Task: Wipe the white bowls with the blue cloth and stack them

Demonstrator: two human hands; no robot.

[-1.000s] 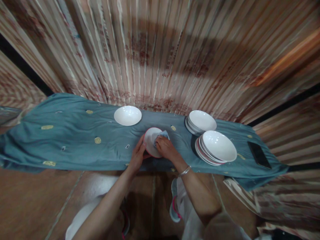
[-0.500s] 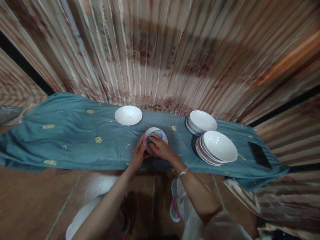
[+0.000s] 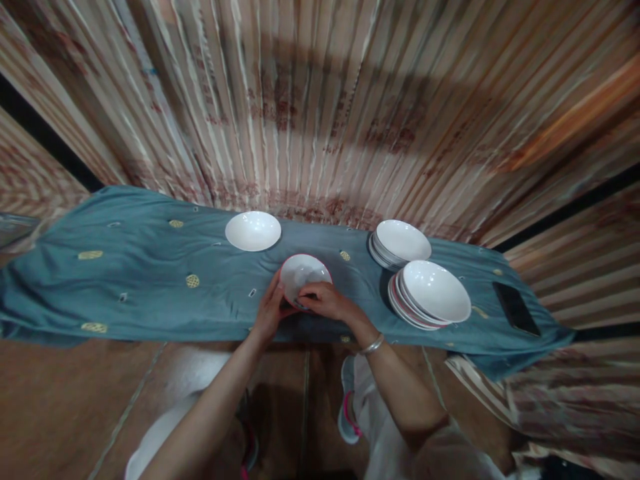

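A small white bowl with a red rim (image 3: 295, 270) is tilted toward me near the front edge of the cloth-covered table. My left hand (image 3: 270, 305) grips its left side, the thumb at the rim and the fingers around the outside. Inside the bowl, at its near right part, my right hand (image 3: 323, 300) is closed, with a silver bangle on its wrist. It bunches a blue cloth, now almost wholly hidden under the fingers. Behind the small bowl stands a single wide white bowl (image 3: 253, 231).
To the right are a stack of white bowls (image 3: 403, 240) and, nearer, a stack of white and red-edged bowls (image 3: 436, 291). A black phone (image 3: 516, 308) lies farther right on the green tablecloth (image 3: 150, 287). A striped curtain (image 3: 310, 120) hangs right behind the table.
My right hand has moved down toward the near side inside the bowl. The blue cloth, plainly visible before, is now mostly covered by it. My left hand still holds the bowl.
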